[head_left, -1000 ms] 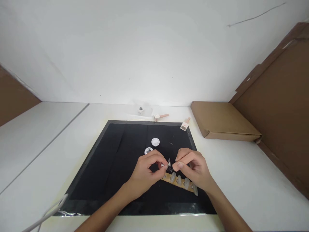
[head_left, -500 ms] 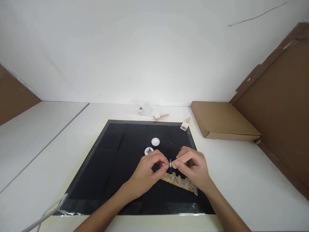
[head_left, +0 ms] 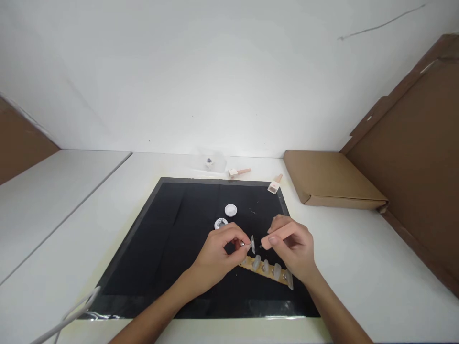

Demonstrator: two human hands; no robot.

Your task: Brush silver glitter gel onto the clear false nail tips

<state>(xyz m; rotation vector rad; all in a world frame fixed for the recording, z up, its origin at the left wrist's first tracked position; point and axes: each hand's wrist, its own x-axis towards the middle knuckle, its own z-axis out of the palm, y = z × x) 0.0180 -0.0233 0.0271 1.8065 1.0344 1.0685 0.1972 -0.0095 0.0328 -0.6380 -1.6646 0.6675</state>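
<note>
My left hand (head_left: 222, 248) pinches a small metal stem that carries a clear nail-shaped piece (head_left: 253, 244) on its right end. In my right hand (head_left: 294, 246) is a peach-coloured brush handle (head_left: 279, 235), its tip pointing left, a short gap from the clear piece. Just below both hands a yellow strip (head_left: 263, 271) lies on the black mat (head_left: 193, 210), with several clear pieces on metal stands along it. Beyond my left hand sit a small white dish (head_left: 231, 210) and a second white dish (head_left: 221, 223) with dark, silvery contents, partly hidden by my fingers.
Two small bottles with peach handles, one lying behind the mat (head_left: 233, 173) and one at its back right corner (head_left: 274, 187). A clear sheet with a small object (head_left: 209, 163) lies near the wall. At right is a flat cardboard box (head_left: 333, 179); a white cable (head_left: 75, 315) is at lower left.
My right hand has moved a little to the right with the peach handle, away from the clear piece. My left hand has hardly moved.
</note>
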